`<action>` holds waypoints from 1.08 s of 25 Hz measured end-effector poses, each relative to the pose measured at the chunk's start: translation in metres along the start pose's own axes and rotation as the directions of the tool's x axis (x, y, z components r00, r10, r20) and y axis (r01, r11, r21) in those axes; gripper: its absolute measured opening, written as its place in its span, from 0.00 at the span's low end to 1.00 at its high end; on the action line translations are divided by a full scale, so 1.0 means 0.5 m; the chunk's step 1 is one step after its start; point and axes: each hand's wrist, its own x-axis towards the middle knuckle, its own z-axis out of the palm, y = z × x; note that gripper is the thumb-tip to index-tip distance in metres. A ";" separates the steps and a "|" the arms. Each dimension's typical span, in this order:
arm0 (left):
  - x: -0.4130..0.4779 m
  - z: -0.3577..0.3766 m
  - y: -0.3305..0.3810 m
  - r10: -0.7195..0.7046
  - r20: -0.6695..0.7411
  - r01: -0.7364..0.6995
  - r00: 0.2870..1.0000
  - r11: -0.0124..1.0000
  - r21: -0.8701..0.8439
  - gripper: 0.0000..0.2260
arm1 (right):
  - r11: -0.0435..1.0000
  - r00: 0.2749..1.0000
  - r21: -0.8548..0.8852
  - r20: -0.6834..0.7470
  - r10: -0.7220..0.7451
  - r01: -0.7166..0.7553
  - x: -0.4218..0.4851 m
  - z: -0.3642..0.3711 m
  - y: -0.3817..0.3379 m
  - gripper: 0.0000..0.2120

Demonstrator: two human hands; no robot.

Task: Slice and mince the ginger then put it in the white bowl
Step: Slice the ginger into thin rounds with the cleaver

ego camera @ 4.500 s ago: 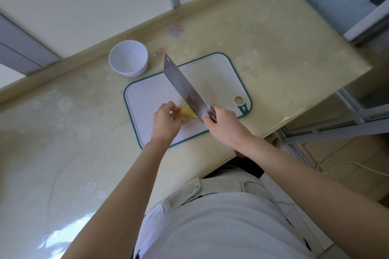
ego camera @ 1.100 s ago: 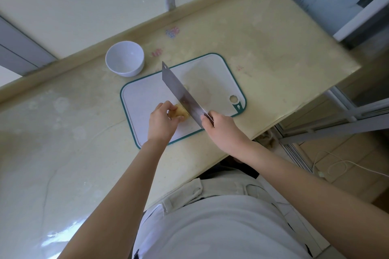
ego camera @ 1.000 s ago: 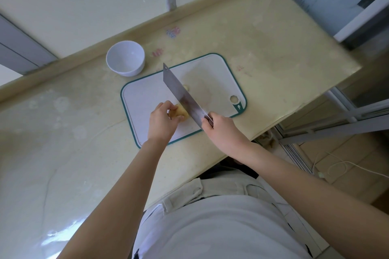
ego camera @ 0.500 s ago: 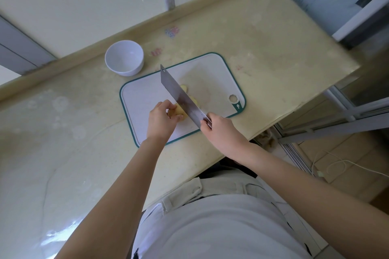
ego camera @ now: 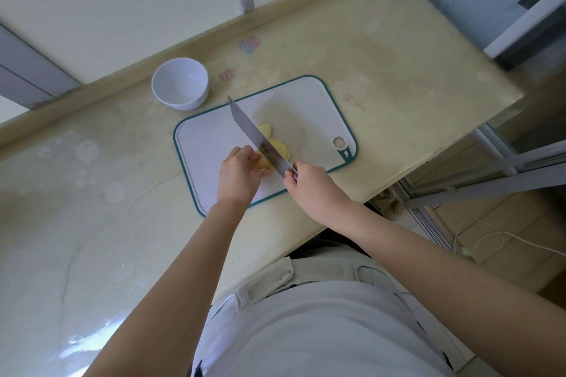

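— Where do we have the ginger?

— About the middle of the green-rimmed cutting board point(ego camera: 208, 144). Our left hand point(ego camera: 237, 176) holds the yellow ginger chunk point(ego camera: 266, 165) down on it, fingers point(ego camera: 251, 158) curled over the top, so we see only a little of the chunk.

— And the other hand?

— Our right hand point(ego camera: 312, 190) grips the cleaver point(ego camera: 258, 138). Its fingers are wrapped tight around the handle, which the hand hides. The blade runs slantwise from that hand towards the board's far left corner, and it passes right beside our left fingertips.

— Have we cut anything yet?

— Yes. Pale ginger slices point(ego camera: 279, 147) lie flat on the board on the blade's right side, close against it. We cannot tell how many there are.

— And the white bowl?

— The white bowl point(ego camera: 179, 84) stands upright on the table point(ego camera: 382, 55), just past the board's far left corner and close to the table's back edge. The board itself lies towards the table's near edge.
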 end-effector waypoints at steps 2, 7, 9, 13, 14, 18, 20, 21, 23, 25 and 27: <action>0.003 0.000 -0.001 -0.003 0.006 0.003 1.000 1.000 -0.003 0.08 | 1.000 1.000 -0.003 0.014 0.006 -0.006 0.010 -0.005 -0.005 0.12; 0.004 -0.002 -0.004 -0.009 0.010 0.010 1.000 1.000 -0.018 0.09 | 1.000 0.999 -0.006 0.040 0.011 -0.011 0.026 -0.006 -0.023 0.12; 0.003 -0.005 -0.004 -0.014 0.017 0.015 1.000 0.999 -0.031 0.09 | 1.000 0.999 -0.005 0.051 0.010 -0.009 0.022 -0.008 -0.021 0.12; 0.009 -0.011 -0.001 -0.033 0.046 0.035 0.998 0.999 -0.037 0.09 | 0.999 0.997 -0.015 0.058 0.050 -0.049 -0.010 -0.008 0.005 0.13; 0.009 -0.011 0.000 -0.034 0.052 0.036 0.998 0.999 -0.032 0.10 | 0.997 0.996 -0.017 0.057 0.071 -0.070 -0.020 -0.008 0.012 0.15; 0.009 -0.012 0.000 -0.046 0.057 0.049 0.997 0.998 -0.045 0.10 | 0.995 0.993 -0.018 0.053 0.103 -0.102 -0.038 -0.005 0.016 0.17; 0.008 -0.015 0.000 -0.067 0.062 0.071 0.996 0.995 -0.068 0.09 | 0.995 0.994 -0.018 0.045 0.100 -0.099 -0.029 0.003 0.007 0.17; 0.007 -0.016 0.000 -0.070 0.061 0.074 0.996 0.995 -0.069 0.09 | 0.995 0.994 -0.012 0.041 0.098 -0.098 -0.023 0.008 0.002 0.17; 0.002 -0.017 0.002 -0.066 0.056 0.070 0.996 0.995 -0.065 0.09 | 0.996 0.995 0.002 0.040 0.092 -0.092 -0.010 0.015 -0.006 0.16; 0.000 -0.018 0.005 -0.067 0.057 0.071 0.996 0.995 -0.072 0.09 | 0.996 0.994 0.015 0.052 0.092 -0.092 0.003 0.016 -0.012 0.16; 0.003 -0.020 0.006 -0.069 0.071 0.075 0.995 0.994 -0.081 0.09 | 0.995 0.994 0.030 0.059 0.090 -0.092 0.009 0.012 -0.011 0.16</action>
